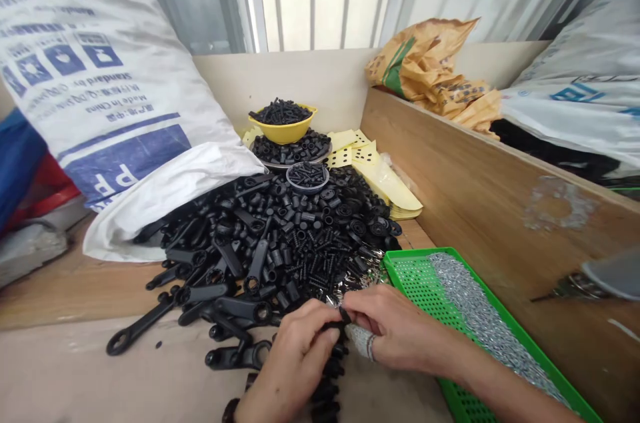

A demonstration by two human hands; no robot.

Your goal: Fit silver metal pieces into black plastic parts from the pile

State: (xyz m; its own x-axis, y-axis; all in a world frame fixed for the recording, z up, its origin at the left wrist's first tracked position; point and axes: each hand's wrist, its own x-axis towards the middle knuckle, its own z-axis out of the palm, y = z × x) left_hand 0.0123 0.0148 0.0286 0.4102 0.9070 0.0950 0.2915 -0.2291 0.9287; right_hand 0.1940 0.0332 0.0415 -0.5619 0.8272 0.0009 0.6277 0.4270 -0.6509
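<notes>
My left hand (300,356) is closed, its thumb and forefinger pinching a small black plastic part (331,325). Fingertips of my right hand (395,326) meet it there, closed on a small dark piece (345,314) at the part's end. A whitish wrap (361,341) covers one finger of the right hand. Just beyond both hands lies a heap of black plastic parts (300,229), with shiny metal pins (357,276) at its near edge. Black arm-shaped pieces (143,324) lie to the left. A row of black parts (327,389) runs below my hands, partly hidden.
A green tray (417,276) with small silvery metal pieces (480,306) lies on the right beside a wooden board (465,169). A yellow bowl (284,133) stands behind the heap near yellow cards (387,179). A white sack (135,69) leans at left; a power-tool bit (555,293) protrudes at right.
</notes>
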